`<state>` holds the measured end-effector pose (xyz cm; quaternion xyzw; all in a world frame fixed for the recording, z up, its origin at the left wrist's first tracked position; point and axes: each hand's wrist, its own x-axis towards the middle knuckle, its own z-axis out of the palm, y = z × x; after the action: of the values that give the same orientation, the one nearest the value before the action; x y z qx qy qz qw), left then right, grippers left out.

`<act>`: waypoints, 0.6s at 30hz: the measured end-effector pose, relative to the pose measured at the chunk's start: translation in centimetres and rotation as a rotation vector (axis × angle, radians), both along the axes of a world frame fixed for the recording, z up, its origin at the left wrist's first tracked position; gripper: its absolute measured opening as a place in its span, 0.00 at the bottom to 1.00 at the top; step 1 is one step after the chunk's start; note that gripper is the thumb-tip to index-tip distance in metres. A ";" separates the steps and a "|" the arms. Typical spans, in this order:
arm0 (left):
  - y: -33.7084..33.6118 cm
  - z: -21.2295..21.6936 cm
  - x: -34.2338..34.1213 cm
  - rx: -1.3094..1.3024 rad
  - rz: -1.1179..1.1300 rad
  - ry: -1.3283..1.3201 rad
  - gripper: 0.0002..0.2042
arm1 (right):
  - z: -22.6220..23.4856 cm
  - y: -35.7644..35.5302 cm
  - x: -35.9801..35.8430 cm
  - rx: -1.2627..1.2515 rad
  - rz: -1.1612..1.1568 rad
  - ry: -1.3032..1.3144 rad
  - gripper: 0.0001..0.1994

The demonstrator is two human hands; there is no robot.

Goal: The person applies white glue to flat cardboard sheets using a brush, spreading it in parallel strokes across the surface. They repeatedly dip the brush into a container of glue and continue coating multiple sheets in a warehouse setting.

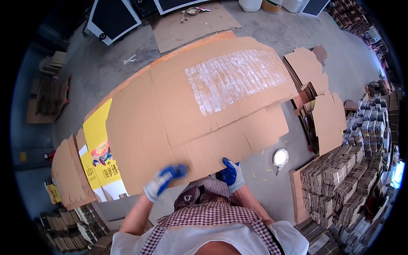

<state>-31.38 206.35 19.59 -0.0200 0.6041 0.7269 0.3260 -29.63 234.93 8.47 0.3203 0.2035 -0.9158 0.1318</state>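
Note:
A large brown cardboard sheet [131,140] lies across the work surface in front of me, with fold lines and a white, streaky glue-like patch [233,78] on its far right part. Over its near edge is my left hand [166,177], in a blue-and-white work glove; motion smears its fingers. My right hand [232,173], gloved the same way, is at the near edge just right of my body. Its thumb rests over the cardboard, and the other fingers are mostly hidden.
Yellow printed cardboard [98,144] shows at the left beside more brown sheets [68,170]. Stacked cut cardboard [329,121] stands to the right, with tied bundles [335,182] nearer me. A round whitish pan [280,158] with a handle sits low at right. Wheeled dark panels [114,19] stand far left.

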 end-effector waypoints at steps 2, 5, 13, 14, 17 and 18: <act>-1.5 -0.1 -5.2 -0.103 0.166 0.113 0.23 | 0.5 -0.2 0.2 0.057 0.017 -0.002 0.26; -1.8 0.2 -12.0 -0.136 0.228 0.224 0.23 | -0.5 0.2 0.9 0.138 0.025 0.025 0.27; -5.1 -6.6 -35.1 -0.807 0.194 0.694 0.24 | 1.1 -1.0 1.2 0.325 -0.038 0.040 0.22; -4.6 -6.9 -38.0 -1.094 0.101 0.803 0.26 | 1.4 -1.1 1.5 0.371 -0.025 0.035 0.22; -4.1 -8.4 -45.5 -1.210 0.077 0.762 0.27 | 3.5 -1.1 0.9 0.474 0.052 -0.009 0.23; -4.4 -9.2 -47.8 -1.139 0.077 0.739 0.28 | 3.5 -1.2 1.2 0.495 0.075 -0.014 0.24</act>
<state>-79.20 201.98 10.42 0.0395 0.9632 0.2656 0.0106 -28.39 233.74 12.01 0.3412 0.4325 -0.8303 0.0844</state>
